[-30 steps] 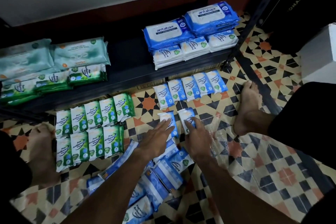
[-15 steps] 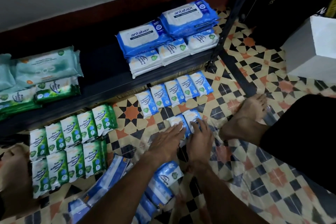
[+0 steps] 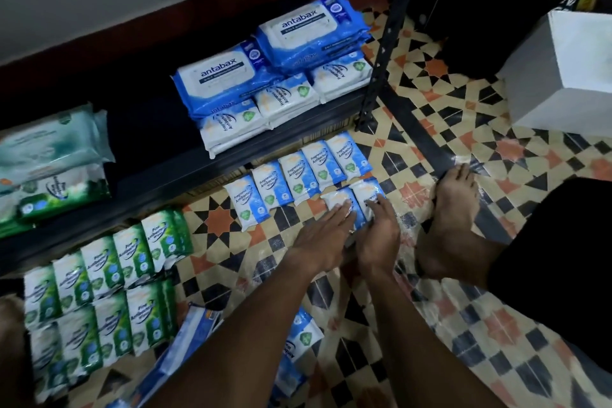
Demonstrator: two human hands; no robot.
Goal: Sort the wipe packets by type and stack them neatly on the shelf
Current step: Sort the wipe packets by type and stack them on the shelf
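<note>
Two small blue wipe packets lie side by side on the tiled floor, just below a row of several matching blue packets. My left hand lies flat on the left packet. My right hand curls its fingers over the right packet. Small green packets lie in two rows at the lower left. On the black shelf stand large blue Antabax packs over small blue-and-white packs, and at the left teal packs over green packs.
Loose blue packets lie under my forearms. A bare foot rests right of my hands, another at the far left edge. A black shelf post stands beside the blue stacks. A white box sits at the right.
Both hands have slid the two blue packets forward, up to the row of blue packets. The view has shifted right and closer.
</note>
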